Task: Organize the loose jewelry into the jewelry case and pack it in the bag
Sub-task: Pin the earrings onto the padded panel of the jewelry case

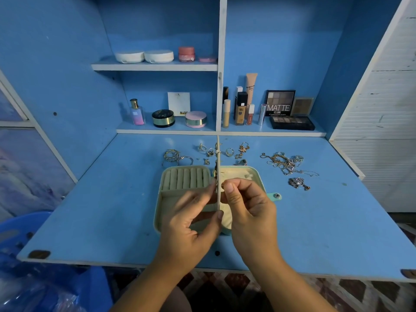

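Standing on its edge straight down the middle of the open jewelry case [162,199], the divider panel [218,154] shows only as a thin line, its long axis running away from the person toward the shelves. The left hand [191,224] grips it from the left, thumb low on the near edge and fingertips pressed to the left face. The right hand [249,210] meets it from the other side, thumb and forefinger closed together against the right face at the same height. A small gold piece [215,176] sits on the panel just beyond those fingertips. It is too small to tell whether it is an earring or whether the right fingers also hold part of it. The case lies flat on the tabletop [315,221], ring rolls [184,177] in its left half. The loose pieces all lie beyond it: rings [176,156] to the far left, a tangle of chains [284,163] and a pendant [298,183] to the far right. The right hand is likely the nearer one for the chains, the left for the rings.
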